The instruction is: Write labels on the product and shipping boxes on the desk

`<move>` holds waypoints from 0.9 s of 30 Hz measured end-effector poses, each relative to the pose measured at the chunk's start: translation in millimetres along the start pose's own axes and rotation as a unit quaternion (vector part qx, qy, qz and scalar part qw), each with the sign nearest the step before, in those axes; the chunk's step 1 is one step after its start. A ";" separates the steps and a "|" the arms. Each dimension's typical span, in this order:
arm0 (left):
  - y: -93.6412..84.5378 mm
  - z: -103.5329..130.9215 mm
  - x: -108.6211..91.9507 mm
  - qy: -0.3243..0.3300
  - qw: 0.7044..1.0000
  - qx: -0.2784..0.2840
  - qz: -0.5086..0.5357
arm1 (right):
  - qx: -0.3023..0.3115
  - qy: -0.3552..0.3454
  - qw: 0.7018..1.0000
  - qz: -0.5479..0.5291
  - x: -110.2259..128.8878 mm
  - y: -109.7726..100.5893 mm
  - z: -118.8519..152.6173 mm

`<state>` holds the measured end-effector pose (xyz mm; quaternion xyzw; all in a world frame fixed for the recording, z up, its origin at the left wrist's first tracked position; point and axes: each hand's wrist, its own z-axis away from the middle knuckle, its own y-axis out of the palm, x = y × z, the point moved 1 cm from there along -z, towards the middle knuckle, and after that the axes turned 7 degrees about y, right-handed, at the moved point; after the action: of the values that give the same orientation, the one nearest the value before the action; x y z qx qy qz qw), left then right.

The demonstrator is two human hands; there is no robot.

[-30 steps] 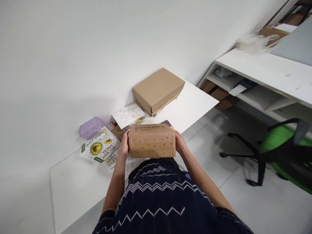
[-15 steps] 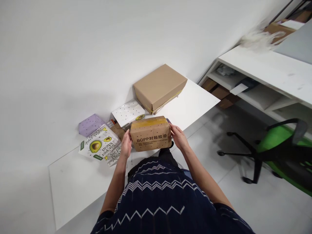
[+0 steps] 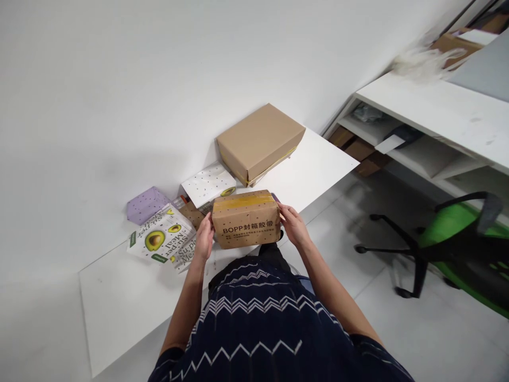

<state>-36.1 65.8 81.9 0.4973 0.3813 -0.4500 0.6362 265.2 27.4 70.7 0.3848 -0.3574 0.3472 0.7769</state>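
Observation:
Between my two hands is a brown cardboard box (image 3: 246, 220), printed with "BOPP" and other dark lettering and sealed along its top with yellow tape. My left hand (image 3: 204, 237) grips its left end, and my right hand (image 3: 294, 224) grips its right end. The box is over the front edge of the white table (image 3: 115, 302). Left of it lie white packs with avocado pictures (image 3: 158, 237) and a purple dotted pack (image 3: 147, 205). Behind it are a white dotted pack (image 3: 209, 183) and a larger brown box (image 3: 260, 139).
A white wall (image 3: 139, 79) rises behind the table. To the right stands a white shelf unit (image 3: 433, 114) with boxes inside and a plastic bag (image 3: 423, 62) on top. A green and black office chair (image 3: 449, 228) is on the floor below it.
Almost nothing differs. The view has shifted very slightly; both hands keep the same hold on the box.

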 end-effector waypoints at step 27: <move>22.8 13.8 -60.2 0.209 0.912 0.237 -0.260 | -0.015 0.042 0.998 0.038 -24.0 0.4 -22.3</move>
<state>-32.2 66.2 147.6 0.5993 0.5041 -0.5623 0.2656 259.2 40.1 41.1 0.3438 -0.3447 0.3870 0.7831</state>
